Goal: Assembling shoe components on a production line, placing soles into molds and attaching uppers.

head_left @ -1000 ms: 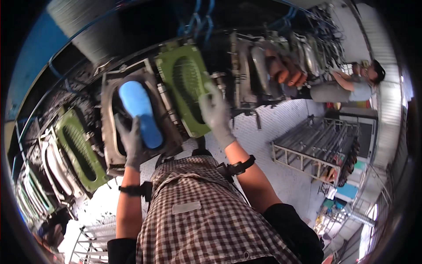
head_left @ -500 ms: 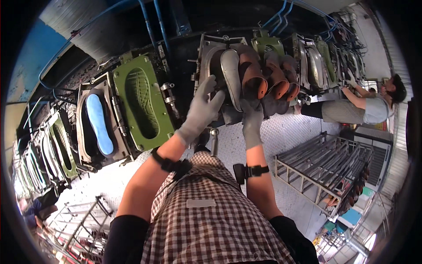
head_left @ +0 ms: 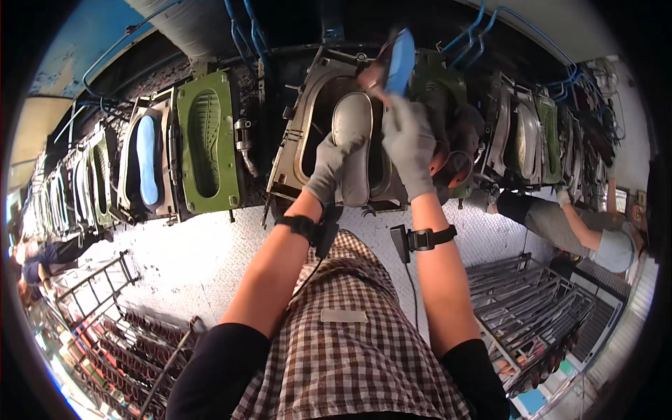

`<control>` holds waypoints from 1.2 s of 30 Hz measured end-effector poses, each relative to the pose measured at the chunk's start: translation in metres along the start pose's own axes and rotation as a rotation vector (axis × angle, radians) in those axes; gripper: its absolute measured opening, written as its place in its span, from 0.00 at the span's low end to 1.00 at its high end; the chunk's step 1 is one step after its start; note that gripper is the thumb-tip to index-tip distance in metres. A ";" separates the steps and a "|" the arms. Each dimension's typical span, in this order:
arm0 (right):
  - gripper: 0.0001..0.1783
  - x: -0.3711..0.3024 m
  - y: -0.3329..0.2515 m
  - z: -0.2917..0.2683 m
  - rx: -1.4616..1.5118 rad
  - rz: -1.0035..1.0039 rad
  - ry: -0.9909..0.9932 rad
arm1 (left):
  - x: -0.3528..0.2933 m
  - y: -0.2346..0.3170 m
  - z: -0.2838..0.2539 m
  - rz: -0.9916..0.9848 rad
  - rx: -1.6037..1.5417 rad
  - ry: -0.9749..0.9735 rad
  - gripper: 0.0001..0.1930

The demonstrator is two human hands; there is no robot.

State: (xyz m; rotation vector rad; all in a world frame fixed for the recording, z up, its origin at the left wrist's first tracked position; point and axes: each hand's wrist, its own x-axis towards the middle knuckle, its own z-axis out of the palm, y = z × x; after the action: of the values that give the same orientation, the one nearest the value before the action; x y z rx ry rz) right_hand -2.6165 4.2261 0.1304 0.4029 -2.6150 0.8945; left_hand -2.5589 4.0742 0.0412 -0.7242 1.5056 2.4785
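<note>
Both of my hands wear grey gloves. My left hand is closed round the side of a grey foot-shaped shoe last, which stands in the middle of an opened metal mould. To the right of it, my right hand grips a brown shoe with a blue sole. This shoe is raised beyond the mould's middle and smeared by motion. More brown shoes sit just right of my right hand, partly in shadow.
A green mould plate with a sole-shaped hollow stands open on the left, beside a mould holding a blue sole. More moulds line up both ways. Metal racks stand at lower right and lower left. A person works at the right.
My right hand has moved up and away, lifting a brown shoe whose blue sole now shows. My left hand has come onto the last. The whole view has shifted somewhat.
</note>
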 end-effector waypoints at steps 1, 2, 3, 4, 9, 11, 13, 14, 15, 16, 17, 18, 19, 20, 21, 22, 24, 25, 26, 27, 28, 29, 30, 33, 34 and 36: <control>0.16 -0.001 -0.007 0.004 -0.027 -0.073 -0.237 | 0.003 -0.002 -0.007 0.013 -0.004 0.024 0.27; 0.15 -0.007 -0.017 0.007 0.012 -0.197 -0.397 | 0.005 -0.009 -0.018 0.081 0.068 0.017 0.29; 0.12 -0.004 -0.023 0.010 0.067 -0.259 -0.474 | 0.008 -0.014 -0.029 0.146 0.141 0.010 0.30; 0.10 -0.003 -0.025 0.010 0.114 -0.312 -0.554 | 0.008 -0.012 -0.038 0.120 0.250 -0.023 0.31; 0.10 -0.034 -0.014 0.009 0.088 -0.343 -0.551 | -0.061 0.020 -0.022 -0.115 -0.014 0.148 0.18; 0.14 -0.074 -0.025 -0.002 -0.081 -0.411 -0.742 | -0.074 0.037 -0.016 -0.133 -0.147 0.157 0.25; 0.19 -0.092 -0.030 -0.018 0.016 -0.290 -0.898 | -0.074 0.042 -0.016 -0.141 -0.292 0.178 0.33; 0.19 -0.088 -0.029 -0.023 0.014 -0.296 -0.899 | -0.060 0.046 -0.015 -0.172 -0.204 0.192 0.33; 0.17 -0.084 -0.030 -0.026 0.148 -0.217 -0.753 | -0.046 0.050 -0.012 -0.205 -0.116 0.205 0.34; 0.16 -0.079 -0.029 -0.025 0.278 -0.133 -0.601 | -0.035 0.050 -0.008 -0.240 -0.024 0.213 0.36; 0.17 -0.073 -0.036 -0.015 0.286 -0.073 -0.401 | -0.035 0.058 0.005 -0.266 -0.037 0.215 0.36; 0.17 -0.069 -0.035 -0.006 0.281 -0.069 -0.399 | -0.014 0.044 -0.007 -0.238 -0.054 0.030 0.31; 0.19 -0.069 -0.029 0.008 0.140 0.032 -0.406 | -0.005 0.039 -0.017 -0.243 -0.060 0.001 0.31; 0.21 -0.071 -0.020 0.020 -0.005 0.135 -0.408 | 0.001 0.036 -0.021 -0.248 -0.065 -0.034 0.31; 0.26 -0.075 -0.012 0.030 0.015 0.171 -0.433 | 0.002 0.029 -0.023 -0.253 -0.063 -0.044 0.31; 0.26 -0.072 -0.013 0.032 0.011 0.176 -0.431 | -0.002 0.023 -0.023 -0.059 0.063 -0.037 0.26; 0.26 -0.067 -0.014 0.035 0.024 0.482 -0.579 | -0.002 0.017 -0.028 0.130 0.188 -0.034 0.23; 0.25 -0.072 0.000 0.038 0.206 0.569 -0.540 | -0.004 0.024 -0.021 0.002 0.068 -0.048 0.24; 0.25 -0.074 -0.003 0.039 0.206 0.580 -0.540 | -0.006 0.031 -0.020 -0.119 -0.051 -0.040 0.27; 0.23 -0.079 -0.007 0.043 0.280 0.583 -0.446 | -0.007 0.034 -0.015 -0.081 -0.125 -0.059 0.26; 0.21 -0.077 -0.013 0.044 0.351 0.571 -0.351 | 0.004 0.033 -0.014 -0.079 -0.126 -0.059 0.26; 0.18 -0.073 -0.017 0.049 0.402 0.609 -0.301 | 0.019 0.030 -0.015 0.001 -0.045 -0.048 0.26; 0.18 -0.068 -0.018 0.052 0.404 0.606 -0.307 | 0.031 0.027 -0.017 0.080 0.038 -0.034 0.25; 0.16 -0.048 0.003 0.062 0.214 0.451 -0.050 | 0.046 0.035 0.021 0.088 0.047 0.078 0.25; 0.16 -0.045 0.001 0.063 0.215 0.452 -0.052 | 0.051 0.033 0.022 0.117 -0.015 0.159 0.24; 0.17 -0.042 -0.001 0.061 0.192 0.300 -0.004 | 0.055 0.029 0.013 0.153 -0.010 0.146 0.33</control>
State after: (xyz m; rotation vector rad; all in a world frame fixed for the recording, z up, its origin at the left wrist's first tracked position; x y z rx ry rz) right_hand -2.5924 4.1929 0.0690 0.0568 -2.6451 1.2475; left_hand -2.6218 4.0654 0.0430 -0.8374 1.6578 2.5959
